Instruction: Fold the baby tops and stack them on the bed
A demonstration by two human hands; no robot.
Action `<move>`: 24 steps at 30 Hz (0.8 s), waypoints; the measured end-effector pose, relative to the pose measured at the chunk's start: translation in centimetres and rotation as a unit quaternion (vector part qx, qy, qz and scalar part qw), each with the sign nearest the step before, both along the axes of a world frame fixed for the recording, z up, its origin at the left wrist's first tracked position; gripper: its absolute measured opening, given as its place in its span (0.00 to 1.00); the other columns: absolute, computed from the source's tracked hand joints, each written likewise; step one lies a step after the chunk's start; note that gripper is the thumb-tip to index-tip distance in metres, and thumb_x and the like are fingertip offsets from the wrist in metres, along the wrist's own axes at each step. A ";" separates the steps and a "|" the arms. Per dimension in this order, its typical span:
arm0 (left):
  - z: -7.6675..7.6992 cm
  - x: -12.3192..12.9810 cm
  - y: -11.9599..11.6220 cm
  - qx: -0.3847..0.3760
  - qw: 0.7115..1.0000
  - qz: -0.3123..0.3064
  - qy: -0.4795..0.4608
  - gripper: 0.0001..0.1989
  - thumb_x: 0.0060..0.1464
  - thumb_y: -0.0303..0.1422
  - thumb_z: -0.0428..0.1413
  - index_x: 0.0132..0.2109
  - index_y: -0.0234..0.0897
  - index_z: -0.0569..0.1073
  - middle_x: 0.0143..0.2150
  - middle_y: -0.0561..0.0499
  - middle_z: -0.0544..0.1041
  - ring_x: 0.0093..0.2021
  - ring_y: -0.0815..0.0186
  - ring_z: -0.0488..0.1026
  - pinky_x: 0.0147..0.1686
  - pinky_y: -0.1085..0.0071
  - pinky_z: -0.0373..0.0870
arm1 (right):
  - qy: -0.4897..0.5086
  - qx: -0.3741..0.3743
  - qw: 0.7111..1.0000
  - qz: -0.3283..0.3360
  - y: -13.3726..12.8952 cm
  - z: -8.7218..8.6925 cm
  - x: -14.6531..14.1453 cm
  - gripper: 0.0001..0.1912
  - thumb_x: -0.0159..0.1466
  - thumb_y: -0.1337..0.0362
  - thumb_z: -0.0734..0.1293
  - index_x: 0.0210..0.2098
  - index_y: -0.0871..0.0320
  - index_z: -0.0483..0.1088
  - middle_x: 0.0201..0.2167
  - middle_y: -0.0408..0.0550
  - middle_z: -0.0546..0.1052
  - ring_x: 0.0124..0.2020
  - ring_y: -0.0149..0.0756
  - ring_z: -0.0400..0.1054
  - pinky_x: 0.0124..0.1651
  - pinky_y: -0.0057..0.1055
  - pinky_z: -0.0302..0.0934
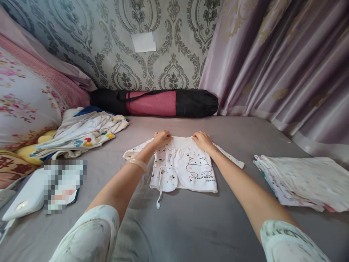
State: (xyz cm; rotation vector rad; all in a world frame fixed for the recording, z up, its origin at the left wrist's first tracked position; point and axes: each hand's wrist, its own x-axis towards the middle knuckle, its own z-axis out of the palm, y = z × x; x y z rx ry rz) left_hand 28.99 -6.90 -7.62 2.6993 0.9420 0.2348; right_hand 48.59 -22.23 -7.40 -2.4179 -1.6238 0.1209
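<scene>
A white baby shirt [179, 173] lies spread front side up on the grey sheet. Its front has a hippo drawing on the right panel, small prints on the left panel and a tie string hanging at the lower left. My left hand [163, 138] is at the shirt's left shoulder, fingers curled on the fabric by the collar. At the opposite shoulder, my right hand [202, 140] grips the cloth the same way. Both sleeves stretch outward, partly covered by my hands and forearms. The fingertips are mostly hidden from view.
Folded clothes [305, 180] are stacked at the right. A loose pile of clothes [87, 131] lies at the left, near a floral pillow [24, 98]. A white device [29, 193] and a blurred-out phone-like object [65, 187] rest at lower left. A black-and-pink rolled bag [152, 103] lies along the wall.
</scene>
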 end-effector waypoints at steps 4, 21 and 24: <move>-1.1 0.8 0.5 0.024 0.999 0.027 -0.017 0.12 0.61 0.36 0.48 0.41 0.37 0.74 0.44 0.41 0.78 0.48 0.56 0.73 0.46 0.66 0.64 | -0.036 0.032 0.999 -0.015 0.4 -0.7 -0.2 0.15 0.72 0.62 0.54 0.46 0.58 0.70 0.49 0.56 0.73 0.52 0.46 0.63 0.51 0.36 0.53; 2.5 -6.3 2.3 -0.020 0.988 0.151 -0.002 0.18 0.64 0.38 0.43 0.49 0.33 0.72 0.47 0.41 0.77 0.48 0.57 0.72 0.46 0.66 0.64 | 0.058 0.056 0.997 -0.019 -4.9 2.6 5.9 0.16 0.69 0.67 0.56 0.46 0.62 0.73 0.43 0.52 0.79 0.42 0.35 0.70 0.45 0.26 0.61; 3.2 -12.3 3.1 -0.033 0.969 0.246 0.016 0.16 0.61 0.36 0.47 0.47 0.32 0.74 0.44 0.43 0.78 0.46 0.57 0.73 0.43 0.68 0.65 | 0.089 0.011 0.994 -0.067 -10.2 3.1 8.3 0.12 0.64 0.64 0.62 0.37 0.61 0.76 0.30 0.47 0.79 0.32 0.34 0.71 0.35 0.25 0.60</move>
